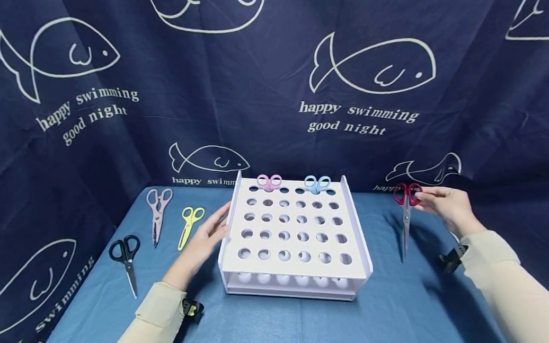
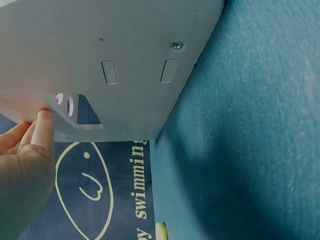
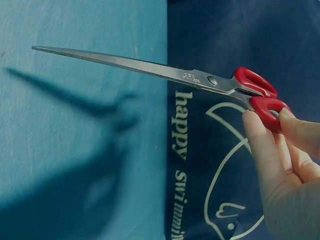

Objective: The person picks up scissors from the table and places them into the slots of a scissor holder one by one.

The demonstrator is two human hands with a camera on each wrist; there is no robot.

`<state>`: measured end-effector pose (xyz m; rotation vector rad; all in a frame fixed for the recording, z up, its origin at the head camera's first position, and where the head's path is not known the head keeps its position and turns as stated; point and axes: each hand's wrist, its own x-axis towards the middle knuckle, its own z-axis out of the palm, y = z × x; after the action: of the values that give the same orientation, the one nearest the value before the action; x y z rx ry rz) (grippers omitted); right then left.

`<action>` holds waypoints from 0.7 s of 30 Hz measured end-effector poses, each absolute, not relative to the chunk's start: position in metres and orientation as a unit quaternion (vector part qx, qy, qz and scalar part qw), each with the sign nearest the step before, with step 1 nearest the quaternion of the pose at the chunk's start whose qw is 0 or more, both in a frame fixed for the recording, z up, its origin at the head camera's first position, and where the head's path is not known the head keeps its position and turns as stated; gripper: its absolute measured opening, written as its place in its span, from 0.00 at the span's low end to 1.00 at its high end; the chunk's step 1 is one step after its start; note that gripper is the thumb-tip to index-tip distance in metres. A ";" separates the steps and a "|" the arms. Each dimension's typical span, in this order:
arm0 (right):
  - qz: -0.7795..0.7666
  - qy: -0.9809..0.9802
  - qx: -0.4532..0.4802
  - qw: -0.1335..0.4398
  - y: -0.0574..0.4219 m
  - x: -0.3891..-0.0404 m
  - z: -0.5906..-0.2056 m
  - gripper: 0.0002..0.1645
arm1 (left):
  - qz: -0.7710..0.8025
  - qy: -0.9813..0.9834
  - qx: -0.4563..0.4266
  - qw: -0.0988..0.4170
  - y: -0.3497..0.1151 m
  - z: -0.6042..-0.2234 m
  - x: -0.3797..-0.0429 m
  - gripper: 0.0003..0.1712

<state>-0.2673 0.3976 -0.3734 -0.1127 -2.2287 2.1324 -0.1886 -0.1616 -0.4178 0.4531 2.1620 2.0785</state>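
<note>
My right hand (image 1: 449, 207) pinches one red handle loop of a pair of scissors (image 1: 406, 223). Closed blades hang point down above the blue cloth, to the right of the rack. The right wrist view shows thumb and fingers (image 3: 265, 150) at the red handle. A white rack (image 1: 293, 245) with rows of round holes stands in the middle. Against its left side panel, near a cutout (image 2: 87, 112), my left hand (image 1: 205, 238) rests with fairly straight fingers. Pink scissors (image 1: 269, 183) and light blue scissors (image 1: 317, 184) stand in the rack's back row, handles up.
On the left of the blue tablecloth (image 1: 287, 329) lie pale pink scissors (image 1: 157, 219), yellow scissors (image 1: 187, 232) and black-handled scissors (image 1: 127, 259). A dark blue curtain (image 1: 270, 97) with white fish drawings hangs behind the table and along its left side.
</note>
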 end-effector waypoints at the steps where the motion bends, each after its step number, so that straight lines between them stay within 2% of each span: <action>1: 0.683 -0.729 -0.030 0.032 0.396 -0.267 -0.373 0.07 | 0.684 0.712 0.148 0.054 -0.161 -0.418 -0.188 0.34; 12: 0.713 -0.697 -0.066 0.038 0.377 -0.257 -0.357 0.16 | 0.682 0.716 0.137 0.054 -0.160 -0.419 -0.188 0.34; 21: 0.734 -0.676 -0.044 0.049 0.370 -0.247 -0.348 0.14 | 0.675 0.721 0.144 0.049 -0.161 -0.420 -0.189 0.33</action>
<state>-0.2474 0.3701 -0.3482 -0.1353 -2.0603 2.2370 -0.1894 -0.1611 -0.4195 0.4402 2.1988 2.0585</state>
